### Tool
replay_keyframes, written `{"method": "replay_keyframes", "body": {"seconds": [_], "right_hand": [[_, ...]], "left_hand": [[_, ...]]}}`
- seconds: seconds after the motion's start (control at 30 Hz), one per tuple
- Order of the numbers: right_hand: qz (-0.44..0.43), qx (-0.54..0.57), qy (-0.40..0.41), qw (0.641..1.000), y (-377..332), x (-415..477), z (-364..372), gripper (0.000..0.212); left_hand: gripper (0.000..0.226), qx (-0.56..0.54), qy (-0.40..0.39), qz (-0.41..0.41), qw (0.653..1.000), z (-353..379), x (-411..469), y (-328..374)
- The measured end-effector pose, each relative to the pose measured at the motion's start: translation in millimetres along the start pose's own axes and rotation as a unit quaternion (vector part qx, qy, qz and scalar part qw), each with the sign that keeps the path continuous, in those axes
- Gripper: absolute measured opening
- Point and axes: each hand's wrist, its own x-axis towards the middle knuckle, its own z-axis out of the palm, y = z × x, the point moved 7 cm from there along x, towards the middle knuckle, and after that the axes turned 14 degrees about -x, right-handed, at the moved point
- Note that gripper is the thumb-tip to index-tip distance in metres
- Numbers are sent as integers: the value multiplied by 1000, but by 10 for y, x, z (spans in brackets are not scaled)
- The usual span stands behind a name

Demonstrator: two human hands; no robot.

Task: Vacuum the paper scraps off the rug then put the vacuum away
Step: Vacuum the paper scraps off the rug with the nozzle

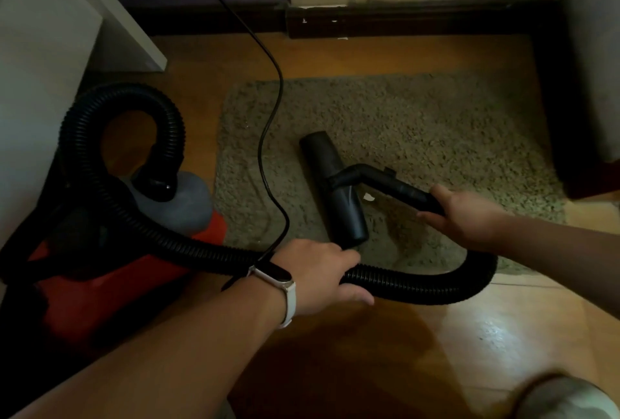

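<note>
A shaggy grey-green rug [419, 123] lies on the wooden floor. The black floor nozzle [332, 187] rests on it near the front left. One white paper scrap [369, 197] lies beside the nozzle's right side. My right hand [466, 217] grips the black wand handle [402, 189] behind the nozzle. My left hand [322, 272], with a white watch strap on the wrist, holds the ribbed black hose [419, 286] in front of the rug. The hose loops back to the red and grey vacuum body [141, 251] at the left.
A thin black power cord [268, 110] runs from the top down across the rug's left edge to my left wrist. A white cabinet [43, 83] stands at the left, a dark skirting board [402, 21] along the back wall, and dark furniture [583, 116] at the right.
</note>
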Motion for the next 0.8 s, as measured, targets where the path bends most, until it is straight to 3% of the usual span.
{"method": "replay_keyframes", "body": {"seconds": [0.23, 0.4, 0.8], "right_hand": [[1, -26, 2, 1000, 241, -207, 121, 29], [-2, -70, -45, 997, 61, -136, 270, 26], [-34, -51, -84, 995, -282, 56, 387, 33]], "left_hand": [[61, 4, 8, 37, 999, 87, 149, 219], [62, 14, 0, 34, 999, 124, 100, 180], [60, 21, 0, 13, 1000, 107, -53, 77]]}}
